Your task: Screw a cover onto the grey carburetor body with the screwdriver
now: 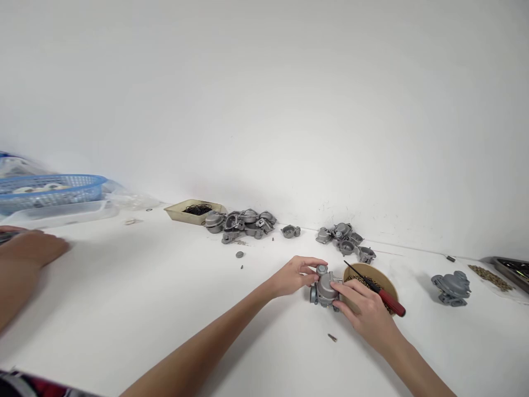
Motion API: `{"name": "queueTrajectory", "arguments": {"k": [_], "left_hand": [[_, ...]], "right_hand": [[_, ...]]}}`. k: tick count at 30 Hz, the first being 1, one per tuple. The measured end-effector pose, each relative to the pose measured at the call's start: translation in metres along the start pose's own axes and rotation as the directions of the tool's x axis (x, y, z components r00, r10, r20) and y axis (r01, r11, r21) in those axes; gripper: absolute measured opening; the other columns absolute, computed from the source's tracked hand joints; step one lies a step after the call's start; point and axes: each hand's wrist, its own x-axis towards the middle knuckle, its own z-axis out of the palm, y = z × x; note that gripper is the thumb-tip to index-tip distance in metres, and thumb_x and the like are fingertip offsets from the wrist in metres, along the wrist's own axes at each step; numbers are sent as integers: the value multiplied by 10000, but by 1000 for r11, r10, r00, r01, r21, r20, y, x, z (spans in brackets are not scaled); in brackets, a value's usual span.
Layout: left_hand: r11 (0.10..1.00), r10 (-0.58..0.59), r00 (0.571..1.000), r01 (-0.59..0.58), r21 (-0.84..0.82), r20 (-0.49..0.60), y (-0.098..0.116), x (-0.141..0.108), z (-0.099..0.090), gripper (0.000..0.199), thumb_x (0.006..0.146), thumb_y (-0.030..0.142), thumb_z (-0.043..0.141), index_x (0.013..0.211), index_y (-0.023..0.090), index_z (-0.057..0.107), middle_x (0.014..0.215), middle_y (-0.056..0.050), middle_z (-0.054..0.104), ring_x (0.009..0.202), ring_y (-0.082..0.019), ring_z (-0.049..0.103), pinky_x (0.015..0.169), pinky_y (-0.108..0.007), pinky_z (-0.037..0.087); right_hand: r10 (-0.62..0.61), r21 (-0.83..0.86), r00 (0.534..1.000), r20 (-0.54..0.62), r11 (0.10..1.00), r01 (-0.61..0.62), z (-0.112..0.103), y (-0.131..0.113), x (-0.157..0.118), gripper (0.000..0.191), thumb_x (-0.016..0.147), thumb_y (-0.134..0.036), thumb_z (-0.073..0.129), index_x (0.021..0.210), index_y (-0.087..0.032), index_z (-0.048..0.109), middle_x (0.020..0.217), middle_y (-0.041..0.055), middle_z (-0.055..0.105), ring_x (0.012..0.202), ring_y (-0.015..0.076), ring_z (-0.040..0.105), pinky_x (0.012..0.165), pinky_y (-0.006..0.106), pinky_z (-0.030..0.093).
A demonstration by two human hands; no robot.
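Observation:
A grey metal carburetor [326,288] stands on the white table in front of me, gripped from both sides. My left hand [294,274] has its fingers closed around the carburetor's left and upper side. On the opposite side, the fingers and thumb of my right hand [363,309] press against the body. Just beyond my right hand, a screwdriver [386,298] with a red and black handle lies across a tan bowl [390,274] of small brass-coloured parts. Nearer to me lies a small screw [332,337].
Carburetor parts [248,223] are heaped by the wall, with a smaller pile [345,240] to the right. A tan tray [182,212] holds black rings. Another carburetor [452,288] stands right. At left are a blue basket [88,187] and another person's hand [37,248].

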Motion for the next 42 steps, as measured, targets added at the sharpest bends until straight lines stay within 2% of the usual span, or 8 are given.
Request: {"name": "queueTrajectory", "arguments": {"k": [6, 11, 15, 20, 25, 32, 36, 42], "left_hand": [[999, 43, 974, -43, -3, 221, 12, -9, 1, 660, 817, 366, 808, 1438, 307, 591, 1359, -104, 638, 1192, -305, 632, 923, -388, 546], [976, 102, 979, -132, 172, 176, 14, -13, 12, 724, 725, 429, 899, 1390, 367, 618, 1585, -80, 420, 1346, -335, 510, 1053, -436, 487], [964, 159, 977, -185, 191, 143, 7, -11, 18, 678, 725, 461, 909, 1341, 348, 649, 1578, -93, 422, 1370, -340, 498, 1127, -468, 437], [958, 206, 969, -228, 175, 135, 2, -9, 20, 656, 729, 551, 896, 1288, 288, 673, 1540, -124, 460, 1426, -363, 450, 1208, -515, 341], [974, 168, 983, -178, 143, 76, 6, -12, 28, 969, 684, 604, 910, 1487, 268, 485, 1545, -136, 484, 1345, -357, 522, 1181, -509, 397], [961, 199, 980, -198, 195, 16, 6, -12, 40, 915, 716, 476, 899, 1493, 248, 474, 1547, -126, 515, 1395, -356, 509, 1201, -481, 403], [960, 207, 974, -220, 173, 90, 13, -14, 34, 785, 774, 309, 814, 1478, 248, 472, 1507, -106, 565, 1338, -318, 569, 1155, -447, 454], [952, 200, 973, -220, 213, 114, 10, -14, 29, 759, 761, 326, 835, 1451, 282, 521, 1442, -81, 620, 1298, -324, 599, 1117, -424, 481]], "right_hand": [[15, 48, 1000, 17, 999, -16, -2, -5, 0, 305, 1056, -280, 533, 1328, -257, 668, 1058, 79, 712, 873, 198, 719, 768, 306, 614], [74, 103, 991, -111, 993, -63, -17, -7, 6, 221, 1034, -265, 573, 1185, -221, 729, 992, 75, 738, 840, 197, 715, 750, 301, 602], [44, 37, 986, -160, 999, -39, -34, -11, 11, 180, 1035, -219, 557, 1037, -209, 737, 922, 56, 734, 620, 132, 633, 573, 247, 528], [-177, -62, 968, 176, 980, 191, -29, -28, 4, 279, 1030, -196, 501, 841, -198, 706, 682, 3, 636, 524, 123, 538, 486, 267, 367], [-58, -201, 910, 411, 968, 153, -4, -29, -8, 224, 812, -184, 769, 642, -200, 624, 649, -18, 611, 547, 148, 582, 481, 274, 287], [-43, -125, 926, 375, 987, 97, 9, -19, -10, 290, 795, -13, 599, 586, -191, 506, 607, -36, 544, 550, 125, 535, 490, 270, 286], [-100, -12, 918, 384, 993, 113, -2, -18, -6, 234, 912, -104, 539, 731, -206, 646, 685, -24, 638, 547, 131, 578, 495, 272, 377], [-65, 140, 998, 26, 988, 61, -22, -16, 3, 285, 1059, -233, 492, 968, -223, 762, 896, 41, 766, 763, 175, 733, 668, 270, 589]]}}
